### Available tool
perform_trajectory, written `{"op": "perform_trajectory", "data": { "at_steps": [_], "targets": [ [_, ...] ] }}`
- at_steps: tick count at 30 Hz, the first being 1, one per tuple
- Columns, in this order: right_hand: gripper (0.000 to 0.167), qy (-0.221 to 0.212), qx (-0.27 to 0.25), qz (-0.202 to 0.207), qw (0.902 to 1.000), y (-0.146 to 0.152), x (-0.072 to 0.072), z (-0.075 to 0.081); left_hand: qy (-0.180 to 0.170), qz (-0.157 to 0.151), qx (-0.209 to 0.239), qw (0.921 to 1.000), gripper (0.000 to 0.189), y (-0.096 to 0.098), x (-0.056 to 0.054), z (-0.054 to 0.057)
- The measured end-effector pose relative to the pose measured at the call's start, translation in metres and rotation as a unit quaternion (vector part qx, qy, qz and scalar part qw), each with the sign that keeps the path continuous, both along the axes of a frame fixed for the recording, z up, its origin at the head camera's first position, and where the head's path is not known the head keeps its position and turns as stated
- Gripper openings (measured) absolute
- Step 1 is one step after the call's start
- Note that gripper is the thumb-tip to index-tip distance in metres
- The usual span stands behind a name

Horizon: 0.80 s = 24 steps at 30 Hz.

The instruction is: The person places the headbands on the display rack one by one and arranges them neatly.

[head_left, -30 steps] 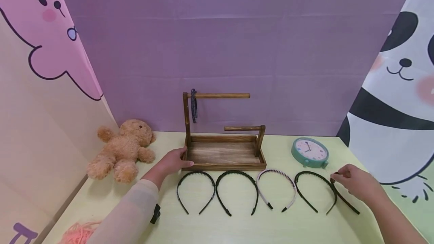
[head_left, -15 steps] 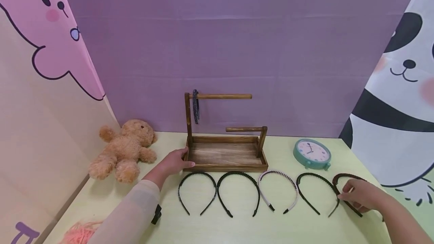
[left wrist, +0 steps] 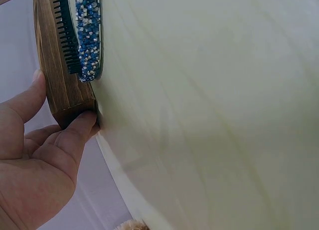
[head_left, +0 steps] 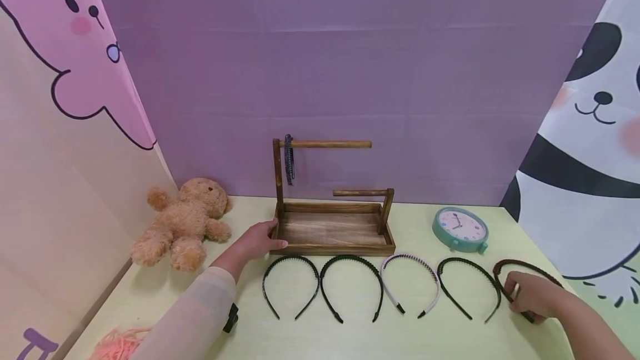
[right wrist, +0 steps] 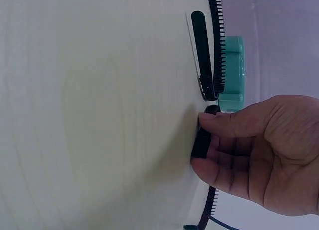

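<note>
My left hand (head_left: 255,239) grips the left front corner of a brown wooden stand (head_left: 335,250), a tray with two horizontal bars. In the left wrist view, thumb and fingers lie on either side of its edge, beside a blue glittery headband (left wrist: 89,35). At the right end of a row of headbands, my right hand (head_left: 537,296) holds a dark red headband (head_left: 530,263) by one leg. The right wrist view shows the leg (right wrist: 202,140) between thumb and fingers. Left of it lie a black headband (head_left: 469,261), a pale pink one (head_left: 411,256) and another black one (head_left: 351,258).
A dark toothed band (head_left: 289,163) hangs on the stand's upper bar. A green alarm clock (head_left: 461,226) lies behind the headbands at right. A teddy bear (head_left: 185,221) is at far left, with pink yarn (head_left: 117,345) in front. A purple backdrop (head_left: 340,82) rises behind.
My right hand has moved from the top of the dark red headband down its left leg, and the headband now lies further right, apart from its neighbour. My left hand stays on the stand.
</note>
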State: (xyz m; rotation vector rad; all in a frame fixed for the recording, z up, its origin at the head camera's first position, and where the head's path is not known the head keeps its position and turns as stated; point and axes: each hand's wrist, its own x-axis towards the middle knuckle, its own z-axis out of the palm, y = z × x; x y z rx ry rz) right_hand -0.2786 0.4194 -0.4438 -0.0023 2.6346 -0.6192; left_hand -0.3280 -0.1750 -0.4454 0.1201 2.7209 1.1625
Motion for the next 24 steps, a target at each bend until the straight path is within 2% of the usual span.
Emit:
{"op": "perform_trajectory", "data": {
  "at_steps": [5, 9, 16, 24],
  "targets": [
    [0.019, 0.005, 0.007, 0.008, 0.9999, 0.002, 0.0, -0.001, -0.001, 0.001, -0.003, 1.0, 0.076, 0.0, 0.001, 0.001],
    [0.019, 0.04, 0.022, 0.023, 0.9987, 0.004, -0.001, 0.005, 0.001, 0.002, -0.003, 1.0, 0.075, 0.001, 0.002, 0.002],
    [0.022, 0.088, 0.065, 0.053, 0.9926, -0.003, -0.004, 0.037, -0.002, 0.004, -0.007, 1.0, 0.075, 0.0, 0.001, 0.001],
    [0.024, 0.201, 0.076, 0.064, 0.9745, -0.018, -0.002, 0.072, 0.003, 0.001, -0.008, 1.0, 0.075, 0.001, 0.001, 0.001]
  ]
}}
